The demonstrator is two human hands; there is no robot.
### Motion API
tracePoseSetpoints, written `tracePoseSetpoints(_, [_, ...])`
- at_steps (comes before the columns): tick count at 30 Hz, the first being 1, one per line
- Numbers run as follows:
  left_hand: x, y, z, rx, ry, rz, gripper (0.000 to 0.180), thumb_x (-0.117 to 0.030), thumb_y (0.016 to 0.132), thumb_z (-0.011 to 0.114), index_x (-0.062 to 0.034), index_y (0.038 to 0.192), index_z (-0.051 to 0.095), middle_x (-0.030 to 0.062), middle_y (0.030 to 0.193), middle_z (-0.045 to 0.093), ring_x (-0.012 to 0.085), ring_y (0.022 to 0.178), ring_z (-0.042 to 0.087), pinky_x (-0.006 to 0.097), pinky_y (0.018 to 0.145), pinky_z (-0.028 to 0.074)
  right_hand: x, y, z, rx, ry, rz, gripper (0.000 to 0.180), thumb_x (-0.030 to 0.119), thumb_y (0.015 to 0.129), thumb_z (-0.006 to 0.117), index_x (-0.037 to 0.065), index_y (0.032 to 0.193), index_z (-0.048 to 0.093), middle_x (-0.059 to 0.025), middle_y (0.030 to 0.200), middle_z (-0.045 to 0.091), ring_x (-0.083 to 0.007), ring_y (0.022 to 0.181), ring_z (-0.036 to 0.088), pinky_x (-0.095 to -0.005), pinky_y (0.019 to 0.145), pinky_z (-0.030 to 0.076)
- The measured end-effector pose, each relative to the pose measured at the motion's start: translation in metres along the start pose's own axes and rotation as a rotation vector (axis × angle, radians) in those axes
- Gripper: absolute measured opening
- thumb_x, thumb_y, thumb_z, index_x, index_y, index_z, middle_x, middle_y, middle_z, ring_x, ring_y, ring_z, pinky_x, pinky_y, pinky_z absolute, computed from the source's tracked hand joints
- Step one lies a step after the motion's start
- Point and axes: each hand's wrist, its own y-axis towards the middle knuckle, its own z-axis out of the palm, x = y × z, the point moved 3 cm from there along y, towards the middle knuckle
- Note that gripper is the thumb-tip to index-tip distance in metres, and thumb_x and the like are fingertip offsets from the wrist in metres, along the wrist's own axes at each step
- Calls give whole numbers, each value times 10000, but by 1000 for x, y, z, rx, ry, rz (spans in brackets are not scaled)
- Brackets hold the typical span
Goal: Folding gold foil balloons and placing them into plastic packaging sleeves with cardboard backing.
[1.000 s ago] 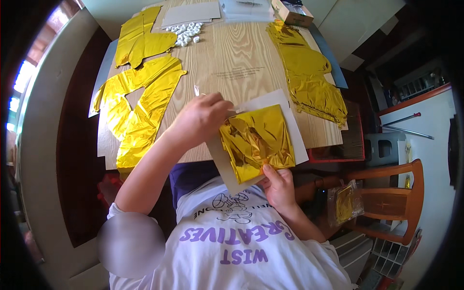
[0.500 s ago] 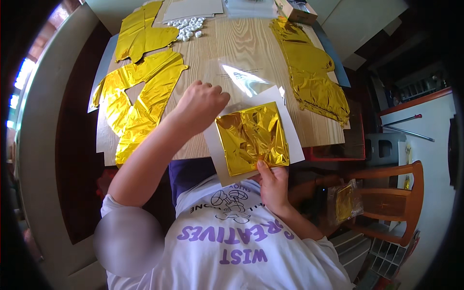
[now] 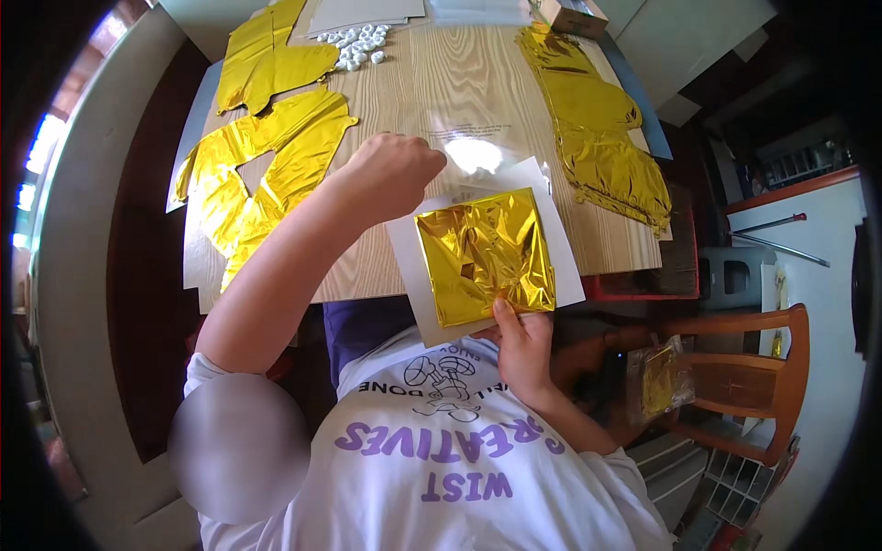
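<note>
Looking down from the head camera, I see the right hand (image 3: 522, 347) nearest to me, its thumb pressed on the near edge of a gold foil square (image 3: 485, 257) while the other fingers go under the white card (image 3: 432, 289) beneath it, so they are clamped on card and foil together. The foil square lies crinkled on that card, which overhangs the near edge of the wooden bench (image 3: 441, 83). Just beyond the foil square's far left corner, the left hand (image 3: 390, 170) is curled into a loose fist with the fingers drawn together; it seems to pinch the edge of a clear plastic sheet (image 3: 473, 151) that glares with light, though I cannot tell this for sure. Left of the foil square, well apart from it, flat gold foil balloon pieces (image 3: 266, 156) lie spread over the bench. Right of the foil square, another long gold foil piece (image 3: 597, 129) runs along the bench's side. Farthest from the foil square, at the bench's far end, sits a heap of small white pieces (image 3: 360, 44) beside grey card sheets (image 3: 367, 11).
</note>
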Motion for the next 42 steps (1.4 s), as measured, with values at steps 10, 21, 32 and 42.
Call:
tracePoseSetpoints(10, [12,11,7,232,-159,-113,306,-72,754,651,-7,1043,726,234,964,718,388,921,708,434,842,573,16,1,-6,23,131,142,294,152,1059,521,-82,1212,610,-147,1076,718,-191,848,735,-286,675,625])
tracePoseSetpoints(21, [-12,18,11,226,-190,-44,290,-229,827,733,30,950,691,227,912,713,404,904,709,463,799,572,2,-4,-1,-33,134,66,302,159,1070,499,-82,1214,609,-153,1110,710,-210,892,731,-314,716,630])
tracePoseSetpoints(32, [-32,-35,-10,-138,-268,170,237,-118,785,711,-66,1016,712,108,877,686,314,810,670,418,779,511,-12,2,2,92,439,110,303,216,1058,559,28,1295,589,-99,1161,703,-198,959,730,-339,773,635])
tracePoseSetpoints(42, [-21,-106,6,-735,-440,-91,294,-51,800,753,-52,1091,715,113,1044,620,225,939,598,374,841,462,-11,0,16,158,381,151,354,247,1044,597,10,1307,581,-122,1162,705,-205,944,738,-339,775,636])
